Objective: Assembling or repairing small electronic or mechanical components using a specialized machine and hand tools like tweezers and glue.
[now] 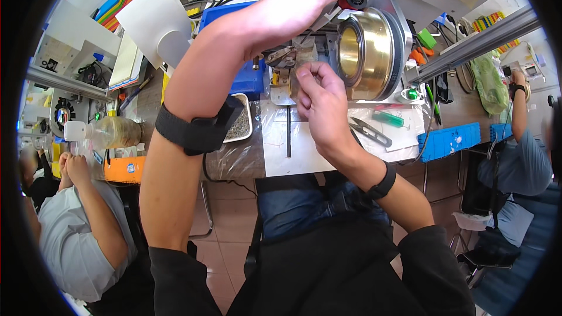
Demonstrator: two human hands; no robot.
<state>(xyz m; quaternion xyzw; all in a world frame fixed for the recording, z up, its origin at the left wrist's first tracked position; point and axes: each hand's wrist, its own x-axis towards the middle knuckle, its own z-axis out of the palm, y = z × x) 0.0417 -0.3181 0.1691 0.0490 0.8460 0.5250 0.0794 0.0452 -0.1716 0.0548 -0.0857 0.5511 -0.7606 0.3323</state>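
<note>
My left hand [295, 9] is raised across the bench machine, beside a red and black roller [353, 0]. One digit is stretched out to the right; the other fingers are mostly hidden, and nothing shows in its grasp. Lower down, my right hand [323, 96] is closed, thumb against bent fingers, in front of a small metal fixture [304, 52]. What it pinches, if anything, is too small to make out. Just right of it stands a brass-coloured drum [369, 52] with a dark belt around its rim.
White sheets [293, 146] lie on the bench, with thread snips [372, 133] and a green translucent piece [389, 118]. A white tray of small parts [240, 123] sits below my left forearm. A blue tray [249, 79] is behind it. Co-workers sit on both sides.
</note>
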